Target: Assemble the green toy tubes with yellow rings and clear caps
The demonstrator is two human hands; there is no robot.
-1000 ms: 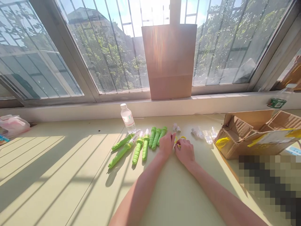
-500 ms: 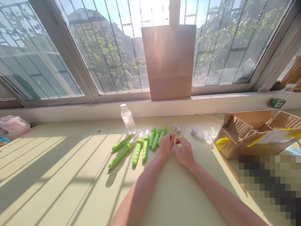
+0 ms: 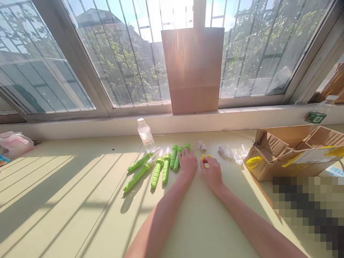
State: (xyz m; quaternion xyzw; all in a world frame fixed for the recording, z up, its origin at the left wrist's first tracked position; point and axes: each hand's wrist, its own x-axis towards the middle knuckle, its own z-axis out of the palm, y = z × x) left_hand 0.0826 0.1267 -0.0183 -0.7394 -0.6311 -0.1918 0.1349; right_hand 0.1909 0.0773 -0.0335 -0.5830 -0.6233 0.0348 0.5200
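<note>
My left hand [image 3: 189, 165] lies over the rightmost of three short green tubes, its fingers spread and touching or just above it; the hand hides most of that tube. The other two, a green tube [image 3: 173, 156] and its neighbour [image 3: 176, 163], lie just to the left. My right hand [image 3: 213, 173] is closed around a yellow ring [image 3: 206, 165], which looks like a roll of tape and is partly covered by the fingers. Further left, several longer green tubes with clear tips, such as this green tube [image 3: 157, 173], lie on the table.
A water bottle [image 3: 146, 135] stands behind the green tubes. Small white-and-clear pieces [image 3: 201, 146] lie beyond my hands, with clear plastic cups [image 3: 237, 156] to the right. An open cardboard box [image 3: 290, 157] sits at the right; a pink plastic bag [image 3: 16, 143] lies far left.
My left hand has moved slightly left, away from the yellow ring, and its fingers have spread over the green tube. My right hand stays nearly in place with the ring.
</note>
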